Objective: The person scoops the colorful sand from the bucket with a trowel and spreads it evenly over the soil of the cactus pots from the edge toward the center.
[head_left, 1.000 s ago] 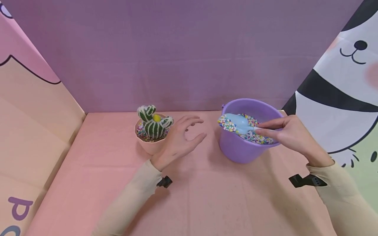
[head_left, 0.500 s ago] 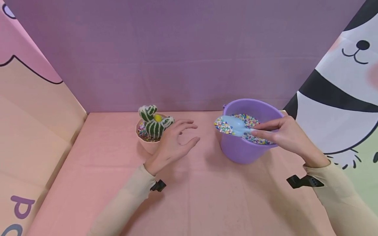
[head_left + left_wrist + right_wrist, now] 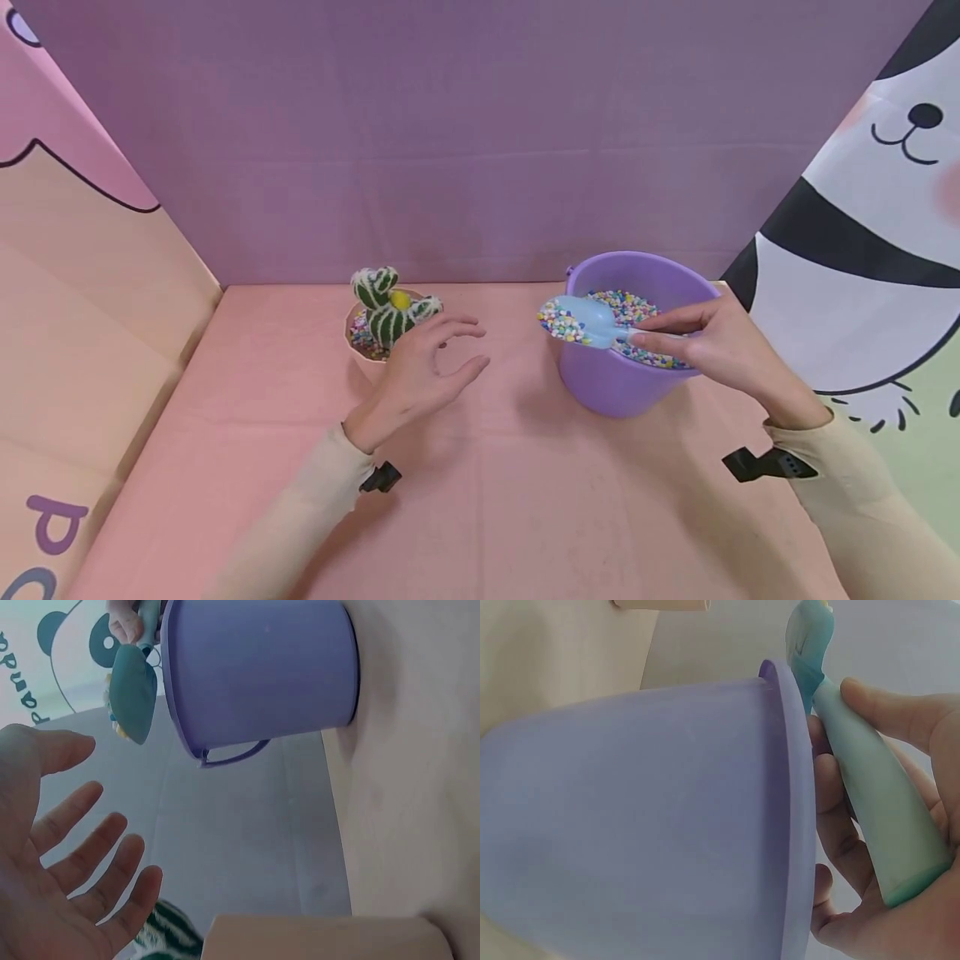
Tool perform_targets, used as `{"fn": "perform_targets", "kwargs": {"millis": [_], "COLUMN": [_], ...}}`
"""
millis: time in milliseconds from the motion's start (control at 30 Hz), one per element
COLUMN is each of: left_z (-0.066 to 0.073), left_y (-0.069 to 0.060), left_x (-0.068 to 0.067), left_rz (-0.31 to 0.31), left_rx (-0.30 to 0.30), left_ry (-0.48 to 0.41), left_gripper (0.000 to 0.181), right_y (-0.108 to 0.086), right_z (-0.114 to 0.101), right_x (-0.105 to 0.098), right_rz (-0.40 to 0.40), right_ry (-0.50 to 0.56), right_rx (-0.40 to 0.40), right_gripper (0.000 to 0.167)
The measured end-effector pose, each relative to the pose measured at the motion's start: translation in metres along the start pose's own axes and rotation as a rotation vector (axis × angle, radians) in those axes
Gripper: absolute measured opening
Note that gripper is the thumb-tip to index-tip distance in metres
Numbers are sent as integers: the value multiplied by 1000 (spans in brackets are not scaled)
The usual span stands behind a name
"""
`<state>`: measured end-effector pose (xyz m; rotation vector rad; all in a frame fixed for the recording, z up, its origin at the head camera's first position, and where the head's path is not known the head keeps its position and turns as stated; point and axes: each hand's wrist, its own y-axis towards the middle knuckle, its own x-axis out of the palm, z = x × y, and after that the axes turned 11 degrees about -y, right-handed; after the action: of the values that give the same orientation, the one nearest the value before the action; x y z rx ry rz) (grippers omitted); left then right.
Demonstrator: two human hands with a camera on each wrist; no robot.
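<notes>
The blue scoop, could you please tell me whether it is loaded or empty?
Loaded: in the head view, multicoloured granules lie in the front of the blue scoop, which the right hand holds.

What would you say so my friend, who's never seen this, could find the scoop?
Start with the pink tabletop, where a purple bucket stands on the person's right. Just above its rim, the right hand holds the scoop. Unlike the purple bucket, the scoop is pale blue, and its open end carries little colorful beads.

Blue scoop (image 3: 597, 320), multicoloured beads (image 3: 560, 323) at tip, above upright purple bucket's (image 3: 617, 388) rim.
</notes>
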<state>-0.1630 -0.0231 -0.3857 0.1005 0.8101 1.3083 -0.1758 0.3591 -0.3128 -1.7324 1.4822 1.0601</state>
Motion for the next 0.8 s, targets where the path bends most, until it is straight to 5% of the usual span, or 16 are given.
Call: {"fn": "perform_targets", "kwargs": {"millis": [367, 800], "left_z": [-9, -29], "left_y": [-12, -25], "left_x": [-21, -48], "left_rz": [-21, 101], "left_rx": [43, 89], "left_ry": [-14, -86], "left_gripper": [27, 21], "right_y": [-3, -5], "right_z": [-4, -8], "right_x": [-3, 2], "right_rz": [25, 36], "right_ry": [-5, 49], "right_rx": [-21, -48], "right_gripper": [29, 25]}}
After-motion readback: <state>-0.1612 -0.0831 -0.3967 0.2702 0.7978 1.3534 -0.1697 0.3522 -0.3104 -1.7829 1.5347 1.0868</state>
